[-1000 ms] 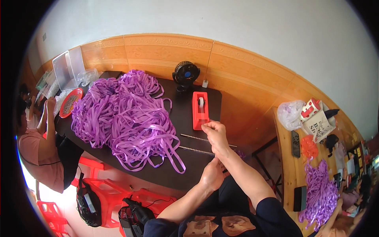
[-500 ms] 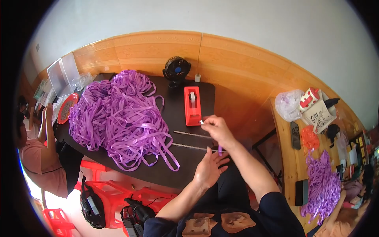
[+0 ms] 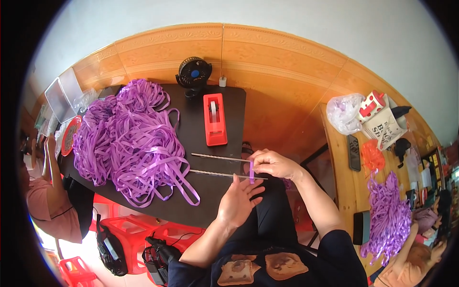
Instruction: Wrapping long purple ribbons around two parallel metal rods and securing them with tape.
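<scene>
Dark table: it stands before you [image 3: 234, 115], with the purple ribbon, the fan and the tape dispenser on it.
Purple ribbon pile: loops lie heaped [image 3: 126, 143] over the left part of the table, some trailing toward the near edge.
Your left hand: it is turned palm up [image 3: 236, 203], fingers spread and loose, the thumb tip at the lower rod.
Your right hand: it comes in from the right [image 3: 277, 165], thumb and fingers pinched on the upper part of the purple band.
Red tape dispenser: it sits [image 3: 216, 137] right of the pile, a pale roll inside.
Black fan: it stands [image 3: 194, 71] behind the dispenser, near the wall.
Two thin rods: the upper rod [image 3: 215, 157] and the lower rod [image 3: 215, 173] run side by side, apart, past the table's edge toward you; your right hand hides the upper one's near end.
Purple band: it spans the two rods crosswise [image 3: 252, 175], near their ends, between your hands.
</scene>
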Demonstrator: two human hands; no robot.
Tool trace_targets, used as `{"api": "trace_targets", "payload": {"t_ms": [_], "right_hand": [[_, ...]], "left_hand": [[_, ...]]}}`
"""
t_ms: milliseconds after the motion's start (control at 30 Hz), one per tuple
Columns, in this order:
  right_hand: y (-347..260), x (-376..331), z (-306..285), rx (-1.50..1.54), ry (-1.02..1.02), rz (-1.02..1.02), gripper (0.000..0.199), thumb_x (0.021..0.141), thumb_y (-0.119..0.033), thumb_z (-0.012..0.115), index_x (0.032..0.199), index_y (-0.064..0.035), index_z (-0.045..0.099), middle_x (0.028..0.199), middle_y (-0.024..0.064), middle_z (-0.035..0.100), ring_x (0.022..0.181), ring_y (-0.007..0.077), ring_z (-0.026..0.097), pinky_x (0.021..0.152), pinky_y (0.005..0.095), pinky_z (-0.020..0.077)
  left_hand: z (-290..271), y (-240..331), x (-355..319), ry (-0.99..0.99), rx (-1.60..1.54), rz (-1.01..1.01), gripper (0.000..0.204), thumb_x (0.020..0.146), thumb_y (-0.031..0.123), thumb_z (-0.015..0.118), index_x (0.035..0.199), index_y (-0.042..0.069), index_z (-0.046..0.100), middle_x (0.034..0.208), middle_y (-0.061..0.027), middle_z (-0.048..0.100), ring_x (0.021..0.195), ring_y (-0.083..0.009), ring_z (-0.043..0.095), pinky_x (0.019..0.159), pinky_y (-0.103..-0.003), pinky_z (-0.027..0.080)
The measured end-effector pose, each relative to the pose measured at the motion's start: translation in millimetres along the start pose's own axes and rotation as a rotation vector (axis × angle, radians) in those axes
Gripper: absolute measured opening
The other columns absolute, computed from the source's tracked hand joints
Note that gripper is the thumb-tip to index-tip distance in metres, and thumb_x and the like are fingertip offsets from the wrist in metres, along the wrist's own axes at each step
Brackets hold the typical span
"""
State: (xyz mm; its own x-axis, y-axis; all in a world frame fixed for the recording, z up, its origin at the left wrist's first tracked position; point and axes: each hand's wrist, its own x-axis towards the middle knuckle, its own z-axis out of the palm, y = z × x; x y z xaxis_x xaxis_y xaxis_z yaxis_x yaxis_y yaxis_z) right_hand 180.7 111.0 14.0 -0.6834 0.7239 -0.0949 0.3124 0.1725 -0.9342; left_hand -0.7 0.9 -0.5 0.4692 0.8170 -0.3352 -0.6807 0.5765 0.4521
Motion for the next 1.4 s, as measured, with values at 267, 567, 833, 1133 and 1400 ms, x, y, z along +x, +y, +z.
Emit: {"api": "trace_targets", "payload": {"t_ms": [267,567,833,1133,1400], "right_hand": [[8.2,2.0,4.5,-0.196,0.074,-0.062,0.007,0.082,-0.009,0.063,0.078,-0.0041,0.065,0.093,0.0056,0.063,0.097,0.0236,0.049,0.089,0.0360,0.0382],[10.1,5.2,-0.1,-0.177,0.022,-0.039,0.004,0.083,-0.009,0.065,0.083,-0.0041,0.065,0.099,0.0049,0.063,0.100,0.0221,0.049,0.090,0.0348,0.0386],[9.8,5.9,5.4,-0.209,0.056,-0.001,0.005,0.082,-0.008,0.066,0.081,-0.0036,0.065,0.094,0.0045,0.061,0.099,0.0212,0.049,0.088,0.0338,0.0392],[-4.2,10.9,20.5,-0.365,0.274,0.214,0.016,0.071,-0.014,0.070,0.064,-0.0006,0.064,0.063,0.0108,0.060,0.058,0.0213,0.057,0.059,0.0327,0.0460],[-37.0,2.5,27.8,-0.677,0.393,0.316,0.026,0.066,-0.031,0.070,0.065,-0.0048,0.070,0.056,0.0124,0.062,0.053,0.0270,0.063,0.055,0.0366,0.0473]], "left_hand": [[0.3,-0.9,-1.9,0.019,-0.011,-0.009,0.072,0.098,0.056,0.026,0.137,-0.003,0.034,0.139,-0.0178,0.043,0.121,-0.0288,0.044,0.094,-0.038,0.037],[0.9,1.7,0.2,0.019,-0.010,-0.017,0.068,0.099,0.054,0.025,0.138,-0.001,0.034,0.138,-0.0161,0.043,0.121,-0.0269,0.043,0.095,-0.038,0.036],[-1.4,0.9,-2.3,-0.010,-0.025,-0.019,0.067,0.100,0.052,0.025,0.139,-0.001,0.033,0.138,-0.0151,0.042,0.121,-0.0256,0.043,0.095,-0.038,0.035],[0.1,0.3,-2.1,-0.003,-0.029,-0.013,0.068,0.099,0.054,0.027,0.138,-0.001,0.035,0.138,-0.0150,0.043,0.122,-0.0264,0.042,0.096,-0.039,0.035],[0.8,2.3,-0.4,-0.004,-0.075,-0.022,0.068,0.098,0.055,0.028,0.137,-0.001,0.035,0.134,-0.0144,0.044,0.122,-0.0273,0.043,0.095,-0.040,0.035]]}}
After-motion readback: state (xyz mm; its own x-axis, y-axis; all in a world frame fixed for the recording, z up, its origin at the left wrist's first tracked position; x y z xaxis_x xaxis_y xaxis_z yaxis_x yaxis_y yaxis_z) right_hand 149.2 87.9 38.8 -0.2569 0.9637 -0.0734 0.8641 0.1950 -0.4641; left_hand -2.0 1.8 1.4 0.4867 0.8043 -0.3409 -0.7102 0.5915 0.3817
